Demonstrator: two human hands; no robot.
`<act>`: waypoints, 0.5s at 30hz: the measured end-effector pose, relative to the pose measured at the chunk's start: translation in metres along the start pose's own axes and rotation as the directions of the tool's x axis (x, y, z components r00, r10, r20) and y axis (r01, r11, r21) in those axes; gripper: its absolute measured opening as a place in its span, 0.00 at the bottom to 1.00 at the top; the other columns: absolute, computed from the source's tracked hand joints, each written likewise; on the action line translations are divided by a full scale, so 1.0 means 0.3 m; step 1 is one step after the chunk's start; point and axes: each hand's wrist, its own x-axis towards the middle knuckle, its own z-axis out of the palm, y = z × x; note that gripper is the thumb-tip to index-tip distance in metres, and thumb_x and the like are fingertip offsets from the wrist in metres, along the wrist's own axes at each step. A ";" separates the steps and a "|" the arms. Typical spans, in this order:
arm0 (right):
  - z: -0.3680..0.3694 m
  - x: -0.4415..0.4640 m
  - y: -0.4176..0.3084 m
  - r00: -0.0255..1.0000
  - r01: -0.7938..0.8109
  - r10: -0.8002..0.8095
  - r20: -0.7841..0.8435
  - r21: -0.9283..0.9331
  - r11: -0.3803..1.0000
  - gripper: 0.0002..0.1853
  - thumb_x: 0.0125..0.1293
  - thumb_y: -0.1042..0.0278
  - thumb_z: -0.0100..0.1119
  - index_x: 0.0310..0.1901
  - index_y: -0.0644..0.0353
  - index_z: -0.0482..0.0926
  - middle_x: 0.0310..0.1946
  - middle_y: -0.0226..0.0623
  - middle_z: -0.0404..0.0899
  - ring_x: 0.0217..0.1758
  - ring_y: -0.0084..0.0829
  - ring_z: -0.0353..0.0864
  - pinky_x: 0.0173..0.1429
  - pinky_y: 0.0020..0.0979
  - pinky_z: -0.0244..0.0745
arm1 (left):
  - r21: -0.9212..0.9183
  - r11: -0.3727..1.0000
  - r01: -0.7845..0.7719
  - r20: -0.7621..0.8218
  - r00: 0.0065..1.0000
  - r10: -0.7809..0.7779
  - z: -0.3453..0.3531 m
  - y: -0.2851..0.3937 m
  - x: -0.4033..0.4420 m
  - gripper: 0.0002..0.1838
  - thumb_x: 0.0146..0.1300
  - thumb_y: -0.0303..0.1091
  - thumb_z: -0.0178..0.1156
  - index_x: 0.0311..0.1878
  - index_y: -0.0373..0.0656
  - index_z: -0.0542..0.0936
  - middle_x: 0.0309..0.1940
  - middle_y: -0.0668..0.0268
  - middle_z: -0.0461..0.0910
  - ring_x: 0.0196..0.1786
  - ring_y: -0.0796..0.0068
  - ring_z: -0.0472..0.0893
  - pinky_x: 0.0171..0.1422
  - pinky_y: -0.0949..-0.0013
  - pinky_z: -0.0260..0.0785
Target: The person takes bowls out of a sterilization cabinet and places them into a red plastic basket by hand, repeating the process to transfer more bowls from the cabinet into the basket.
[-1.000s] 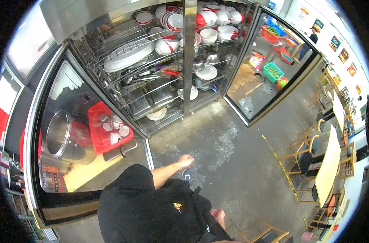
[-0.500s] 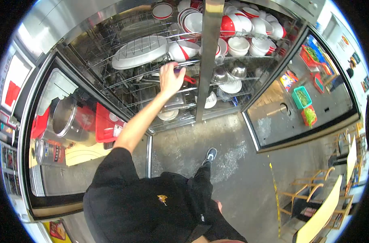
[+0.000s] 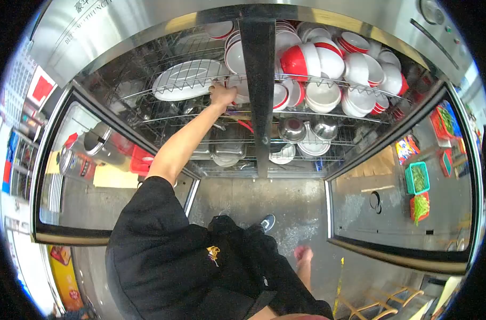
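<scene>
My left hand (image 3: pixel 222 96) reaches into the tall metal dish cabinet, at the front of an upper wire shelf. Its fingers are curled at the left side of a white bowl (image 3: pixel 241 88), partly hidden by the hand and the centre post. Just left lies a large white oval platter (image 3: pixel 189 80). Beneath the hand, a thing with a red handle (image 3: pixel 245 125) rests on a lower shelf. My right hand (image 3: pixel 302 253) hangs low by my side over the floor, away from the dishes; blur hides how its fingers are set.
Both glass doors, the left door (image 3: pixel 115 160) and the right door (image 3: pixel 403 181), stand swung out. A centre post (image 3: pixel 258 90) divides the cabinet. Stacked red-and-white bowls (image 3: pixel 323 58) crowd the right shelves, above metal bowls (image 3: pixel 292 129). Wooden chairs (image 3: pixel 384 304) stand at lower right.
My left hand has moved up from near the red handle to the bowl on the shelf above. My right hand has come further into view, and the head view has shifted.
</scene>
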 end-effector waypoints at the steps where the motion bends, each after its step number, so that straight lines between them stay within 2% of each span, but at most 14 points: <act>1: 0.004 0.014 -0.050 0.999 0.035 -0.034 0.014 -0.018 0.999 0.11 0.65 0.64 0.49 0.38 0.65 0.75 0.27 0.39 0.77 0.24 0.34 0.78 0.23 0.32 0.77 | -0.019 1.000 0.002 0.006 1.000 -0.002 0.007 -0.025 0.026 0.48 0.51 0.44 0.62 0.71 0.32 0.52 0.65 0.44 0.58 0.63 0.42 0.69 0.64 0.50 0.69; 2: 0.011 0.033 -0.091 0.999 0.052 -0.052 0.008 -0.011 0.999 0.12 0.65 0.64 0.49 0.39 0.65 0.75 0.27 0.40 0.77 0.25 0.34 0.78 0.23 0.32 0.77 | -0.009 1.000 0.015 -0.010 1.000 -0.015 -0.009 -0.026 0.022 0.48 0.51 0.44 0.62 0.71 0.32 0.52 0.65 0.44 0.58 0.63 0.42 0.69 0.64 0.50 0.69; 3: 0.020 0.050 -0.131 0.997 0.071 -0.071 0.002 0.000 0.997 0.12 0.65 0.63 0.50 0.39 0.65 0.75 0.28 0.40 0.77 0.25 0.34 0.78 0.23 0.32 0.77 | -0.113 0.994 0.010 0.067 0.998 -0.003 -0.023 -0.024 0.022 0.44 0.53 0.41 0.61 0.71 0.35 0.54 0.64 0.46 0.60 0.61 0.44 0.71 0.57 0.48 0.73; 4: 0.024 0.069 -0.162 0.998 0.061 -0.061 0.035 -0.001 0.998 0.13 0.65 0.62 0.50 0.43 0.64 0.74 0.32 0.41 0.77 0.30 0.35 0.79 0.26 0.34 0.77 | -0.217 0.976 0.012 0.143 0.989 0.020 -0.044 -0.015 0.015 0.41 0.54 0.38 0.59 0.71 0.37 0.55 0.63 0.48 0.62 0.59 0.45 0.73 0.51 0.45 0.77; 5: 0.039 0.084 -0.173 0.998 0.055 -0.055 0.040 -0.011 0.998 0.13 0.65 0.62 0.50 0.43 0.64 0.74 0.32 0.41 0.77 0.30 0.35 0.79 0.26 0.34 0.77 | -0.211 0.977 0.019 0.136 0.991 0.010 -0.066 -0.008 0.008 0.41 0.54 0.38 0.59 0.71 0.37 0.55 0.63 0.48 0.62 0.59 0.45 0.73 0.51 0.45 0.77; 7: 0.087 0.086 -0.230 0.992 0.122 -0.122 0.020 -0.001 0.992 0.14 0.65 0.61 0.50 0.44 0.62 0.73 0.37 0.41 0.77 0.36 0.34 0.78 0.33 0.37 0.77 | -0.378 0.923 0.074 0.277 0.960 0.036 -0.099 -0.007 -0.016 0.37 0.56 0.34 0.55 0.70 0.40 0.56 0.59 0.50 0.67 0.54 0.49 0.76 0.40 0.45 0.81; 9: 0.168 0.070 -0.276 0.989 0.118 -0.113 0.098 -0.039 0.992 0.16 0.66 0.59 0.51 0.50 0.58 0.72 0.42 0.38 0.76 0.41 0.34 0.77 0.42 0.40 0.75 | -0.419 0.895 0.153 0.360 0.933 0.009 -0.094 -0.065 0.038 0.36 0.57 0.32 0.53 0.69 0.38 0.55 0.58 0.49 0.70 0.50 0.48 0.78 0.38 0.47 0.82; 10: 0.227 0.028 -0.302 0.984 0.123 -0.119 0.135 -0.029 0.992 0.15 0.66 0.59 0.51 0.50 0.56 0.73 0.41 0.37 0.77 0.42 0.34 0.77 0.43 0.40 0.74 | -0.443 0.879 0.179 0.376 0.927 0.001 -0.101 -0.079 0.037 0.35 0.57 0.31 0.53 0.68 0.38 0.55 0.59 0.48 0.68 0.51 0.47 0.78 0.38 0.47 0.82; 11: 0.294 -0.044 -0.336 0.950 0.218 -0.194 0.244 -0.076 0.973 0.14 0.67 0.60 0.50 0.49 0.57 0.73 0.41 0.36 0.78 0.41 0.32 0.78 0.42 0.38 0.76 | -0.468 0.862 0.195 0.391 0.920 0.004 -0.109 -0.083 0.043 0.34 0.57 0.30 0.52 0.68 0.37 0.55 0.60 0.47 0.67 0.51 0.46 0.77 0.39 0.47 0.82; 12: 0.376 -0.142 -0.381 0.934 0.241 -0.208 0.289 -0.081 0.967 0.13 0.68 0.61 0.50 0.48 0.59 0.73 0.41 0.35 0.78 0.41 0.30 0.79 0.39 0.35 0.77 | -0.472 0.861 0.191 0.390 0.921 0.009 -0.115 -0.082 0.052 0.34 0.57 0.30 0.52 0.68 0.37 0.55 0.60 0.47 0.67 0.51 0.46 0.77 0.39 0.47 0.82; 14: 0.521 -0.245 -0.431 0.875 0.307 -0.232 0.424 -0.116 0.945 0.13 0.69 0.60 0.52 0.48 0.59 0.74 0.42 0.36 0.79 0.41 0.29 0.80 0.38 0.32 0.78 | -0.441 0.853 0.281 0.427 0.901 -0.076 -0.130 -0.090 0.084 0.30 0.58 0.30 0.51 0.65 0.36 0.59 0.60 0.47 0.65 0.52 0.45 0.76 0.39 0.47 0.83; 15: 0.595 -0.306 -0.449 0.873 0.309 -0.238 0.426 -0.104 0.945 0.13 0.69 0.60 0.52 0.48 0.59 0.74 0.42 0.36 0.79 0.41 0.29 0.80 0.38 0.32 0.78 | -0.457 0.820 0.345 0.552 0.833 -0.042 -0.128 -0.139 0.143 0.25 0.59 0.30 0.50 0.61 0.35 0.62 0.58 0.48 0.66 0.53 0.45 0.76 0.40 0.45 0.83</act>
